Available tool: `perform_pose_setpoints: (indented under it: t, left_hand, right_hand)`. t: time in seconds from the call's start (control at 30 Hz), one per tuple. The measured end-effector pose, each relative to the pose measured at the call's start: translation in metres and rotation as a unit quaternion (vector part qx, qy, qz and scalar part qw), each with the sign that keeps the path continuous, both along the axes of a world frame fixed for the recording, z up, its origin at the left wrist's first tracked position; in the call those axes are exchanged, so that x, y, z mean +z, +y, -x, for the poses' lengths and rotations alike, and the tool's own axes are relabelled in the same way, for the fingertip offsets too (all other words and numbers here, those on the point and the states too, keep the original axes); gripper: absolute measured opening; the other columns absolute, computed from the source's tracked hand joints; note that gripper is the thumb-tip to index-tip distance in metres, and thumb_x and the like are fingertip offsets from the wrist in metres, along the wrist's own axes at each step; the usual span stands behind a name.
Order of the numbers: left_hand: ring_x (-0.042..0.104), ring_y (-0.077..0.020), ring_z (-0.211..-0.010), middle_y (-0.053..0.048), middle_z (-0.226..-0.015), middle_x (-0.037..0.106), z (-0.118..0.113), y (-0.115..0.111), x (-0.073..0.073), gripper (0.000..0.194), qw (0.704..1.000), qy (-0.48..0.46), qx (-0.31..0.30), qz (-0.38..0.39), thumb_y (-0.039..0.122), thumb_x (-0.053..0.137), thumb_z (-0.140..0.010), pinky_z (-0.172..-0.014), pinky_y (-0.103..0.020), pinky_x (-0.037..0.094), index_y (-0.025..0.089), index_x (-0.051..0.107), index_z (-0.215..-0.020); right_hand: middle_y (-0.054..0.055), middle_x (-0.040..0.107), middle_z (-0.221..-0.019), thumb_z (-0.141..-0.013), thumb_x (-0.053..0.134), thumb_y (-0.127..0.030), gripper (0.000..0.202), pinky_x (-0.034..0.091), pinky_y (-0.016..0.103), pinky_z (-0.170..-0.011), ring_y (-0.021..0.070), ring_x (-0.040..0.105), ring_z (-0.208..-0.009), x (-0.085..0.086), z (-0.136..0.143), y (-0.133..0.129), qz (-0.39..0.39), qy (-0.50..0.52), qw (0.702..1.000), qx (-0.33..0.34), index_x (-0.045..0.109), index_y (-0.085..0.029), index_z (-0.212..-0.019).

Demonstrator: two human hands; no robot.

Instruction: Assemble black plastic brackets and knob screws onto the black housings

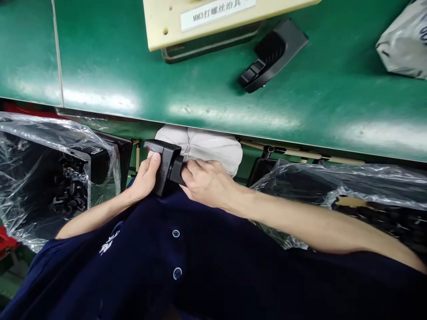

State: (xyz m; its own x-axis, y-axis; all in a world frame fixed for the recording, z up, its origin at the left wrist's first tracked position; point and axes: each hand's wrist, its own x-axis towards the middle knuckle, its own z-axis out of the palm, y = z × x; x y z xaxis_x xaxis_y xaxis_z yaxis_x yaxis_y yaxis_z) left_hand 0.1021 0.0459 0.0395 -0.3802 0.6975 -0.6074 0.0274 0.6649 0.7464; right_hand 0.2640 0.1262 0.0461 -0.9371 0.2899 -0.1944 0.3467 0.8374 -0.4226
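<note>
Below the edge of the green tabletop [213, 106], the left hand [145, 178] and the right hand [207, 182] both grip a black plastic part [167, 164] held close to the body, over a dark blue shirt [173, 266]. On the tabletop lie another black part [271, 55] and a cream block with a label [213, 18]. Bins lined with clear plastic bags [50, 178] sit on either side, holding more black pieces.
</note>
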Motion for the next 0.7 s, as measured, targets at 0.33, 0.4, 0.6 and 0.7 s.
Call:
perform_pose_setpoints:
  t: [0.33,0.4,0.6,0.7]
  left_hand:
    - [0.041,-0.0104,-0.049,0.001,-0.054,0.047,-0.005,0.001,-0.001,0.053,0.985,-0.036,0.118,0.124,0.064,0.051,-0.087,-0.047,-0.023,0.035,0.016,0.054,-0.064]
    - [0.048,-0.0116,-0.051,0.000,-0.058,0.054,-0.007,0.002,-0.001,0.044,0.971,-0.074,0.148,0.174,0.055,0.052,-0.091,-0.049,-0.022,0.039,0.015,0.060,-0.074]
    - [0.049,-0.0112,-0.044,0.000,-0.055,0.055,-0.006,0.008,-0.005,0.039,0.941,-0.169,0.166,0.243,0.045,0.044,-0.097,-0.046,-0.021,0.041,0.016,0.058,-0.074]
    - [0.045,-0.0103,-0.042,0.002,-0.052,0.051,-0.004,0.005,-0.011,0.043,0.950,-0.148,0.139,0.236,0.050,0.048,-0.094,-0.044,-0.021,0.038,0.017,0.053,-0.067]
  right_hand:
    - [0.015,0.059,-0.068,-0.077,0.040,0.005,0.027,0.022,0.028,-0.048,0.0213,0.050,-0.058,0.010,0.024,0.017,-0.091,-0.090,0.982,0.138,0.065,-0.005,-0.076]
    - [0.015,0.059,-0.067,-0.075,0.041,0.007,0.028,0.026,0.029,-0.049,0.0219,0.051,-0.059,0.006,0.026,0.016,-0.098,-0.096,0.974,0.177,0.065,-0.005,-0.072]
    - [0.015,0.065,-0.074,-0.073,0.042,0.008,0.030,0.034,0.032,-0.056,0.0261,0.058,-0.069,-0.004,0.030,0.008,-0.064,-0.113,0.975,0.179,0.067,-0.009,-0.070]
    - [0.015,0.067,-0.079,-0.073,0.044,0.006,0.030,0.036,0.034,-0.061,0.0272,0.061,-0.074,-0.004,0.031,0.008,0.035,-0.117,0.985,0.118,0.069,-0.009,-0.070]
